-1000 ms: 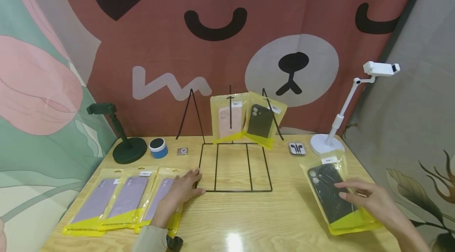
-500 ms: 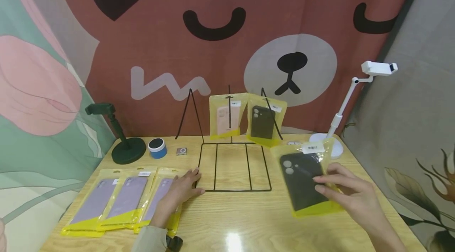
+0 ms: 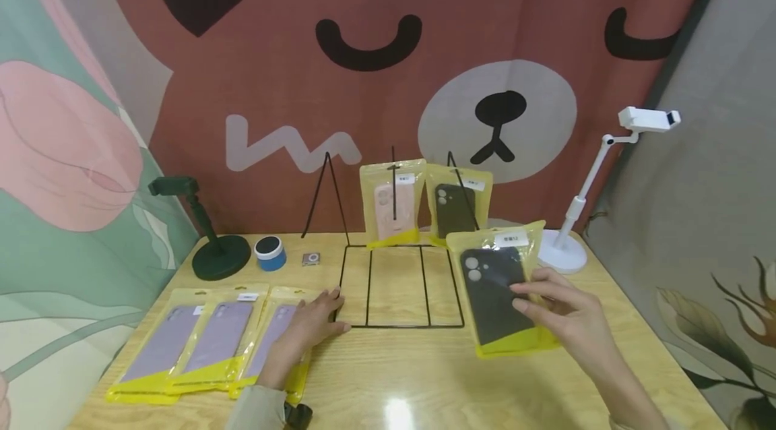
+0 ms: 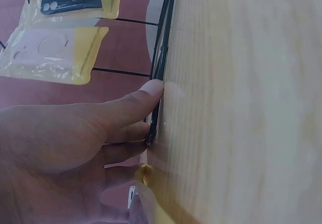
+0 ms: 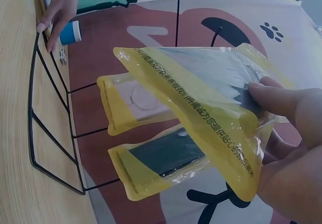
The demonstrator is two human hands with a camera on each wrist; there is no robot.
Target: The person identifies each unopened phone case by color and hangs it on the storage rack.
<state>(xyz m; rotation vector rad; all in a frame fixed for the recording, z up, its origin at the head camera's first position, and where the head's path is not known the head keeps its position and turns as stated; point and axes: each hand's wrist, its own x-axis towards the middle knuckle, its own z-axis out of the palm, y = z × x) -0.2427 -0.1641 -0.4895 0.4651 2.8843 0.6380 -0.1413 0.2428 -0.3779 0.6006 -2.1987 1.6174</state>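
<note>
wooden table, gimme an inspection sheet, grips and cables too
surface: wooden table, glare near front
job's things: black wire rack with pink-case pouch and dark-case pouch hanging; three purple-case pouches lying left
clutter: green stand, blue cylinder, small gadget, white stand
grips: left grip holds rack's near left corner; right grip pinches another pouch above table
cables: nothing seen
surroundings: printed curtain behind
</note>
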